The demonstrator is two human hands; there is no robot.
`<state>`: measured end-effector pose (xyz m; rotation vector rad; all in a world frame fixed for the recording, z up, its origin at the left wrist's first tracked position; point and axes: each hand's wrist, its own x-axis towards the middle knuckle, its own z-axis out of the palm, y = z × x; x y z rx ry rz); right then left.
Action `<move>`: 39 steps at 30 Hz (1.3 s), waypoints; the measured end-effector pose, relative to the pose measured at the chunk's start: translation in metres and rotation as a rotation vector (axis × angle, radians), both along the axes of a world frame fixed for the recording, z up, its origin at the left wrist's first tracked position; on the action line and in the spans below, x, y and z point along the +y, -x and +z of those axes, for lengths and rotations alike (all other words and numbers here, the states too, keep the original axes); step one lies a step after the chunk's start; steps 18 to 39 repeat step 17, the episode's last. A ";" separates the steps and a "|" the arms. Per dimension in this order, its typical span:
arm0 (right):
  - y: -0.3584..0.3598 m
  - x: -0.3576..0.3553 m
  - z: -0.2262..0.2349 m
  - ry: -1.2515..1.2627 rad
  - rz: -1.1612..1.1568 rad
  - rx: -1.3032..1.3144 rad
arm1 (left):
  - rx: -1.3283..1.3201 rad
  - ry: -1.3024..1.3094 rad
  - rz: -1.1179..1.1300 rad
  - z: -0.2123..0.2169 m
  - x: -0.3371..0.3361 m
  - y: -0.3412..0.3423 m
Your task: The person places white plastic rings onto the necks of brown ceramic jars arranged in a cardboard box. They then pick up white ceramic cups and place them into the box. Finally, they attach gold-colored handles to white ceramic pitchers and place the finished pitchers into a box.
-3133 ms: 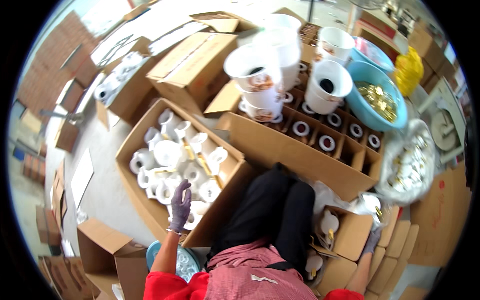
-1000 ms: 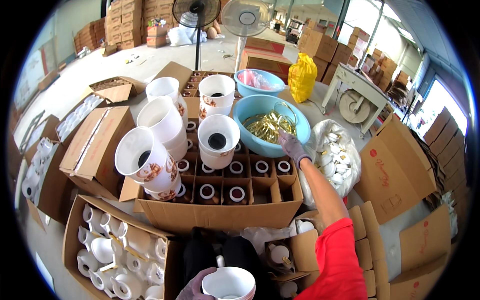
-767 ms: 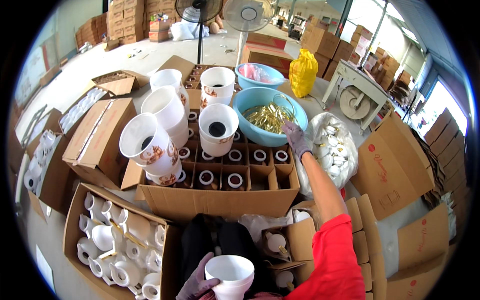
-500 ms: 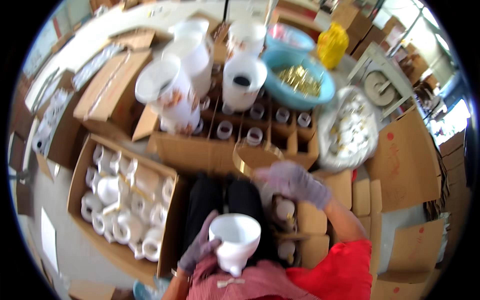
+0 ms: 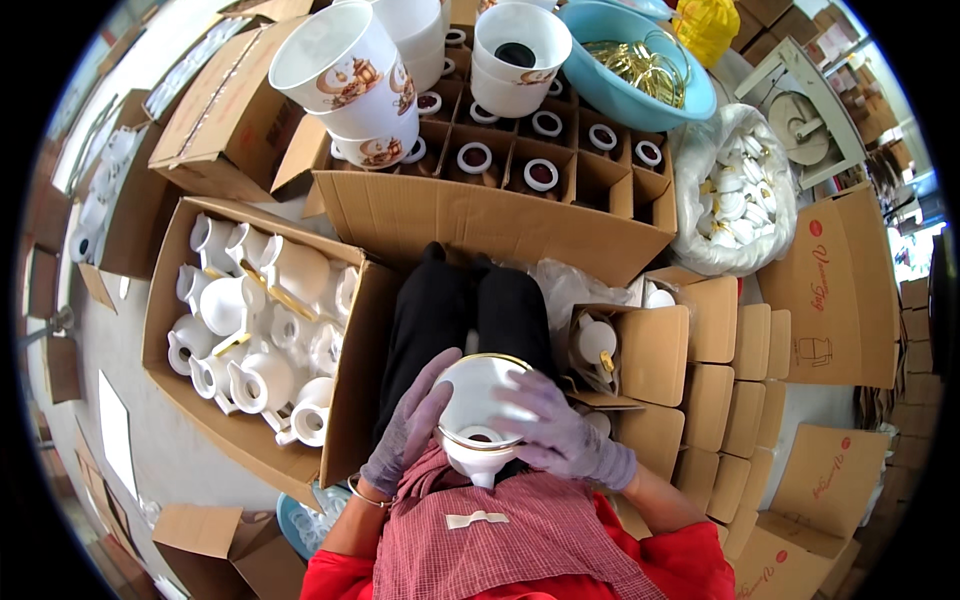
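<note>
A white footed bowl [image 5: 465, 400] with a hole in its bottom rests at my lap. My left hand [image 5: 412, 425], in a grey-purple glove, is closed round its left side, with fingers along the rim. A thin gold ring [image 5: 495, 357] lies about the bowl's upper edge; whether it sits fully in place I cannot tell. My gloved right hand [image 5: 570, 435] reaches over the right side of the bowl, fingers spread and a little blurred, hiding part of the rim.
At left stands a carton [image 5: 348, 400] of white jug-like parts. Ahead is a divided carton [image 5: 480, 220] of white-rimmed jars, with stacked printed white vessels [image 5: 345, 75] and a blue basin [image 5: 625, 113] of gold rings. A plastic bag [image 5: 700, 240] holds white pieces. Open boxes [image 5: 650, 350] crowd the right.
My right hand has brought the gold ring from above the divided carton back to the bowl, where it now circles the rim. The view has tilted downward; my left hand still holds the bowl.
</note>
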<state>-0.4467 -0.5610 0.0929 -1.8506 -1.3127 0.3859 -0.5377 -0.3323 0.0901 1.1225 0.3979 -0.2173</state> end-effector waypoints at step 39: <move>0.059 0.015 -0.040 -0.189 -0.674 0.512 | -0.227 -0.216 0.053 -0.044 -0.009 0.036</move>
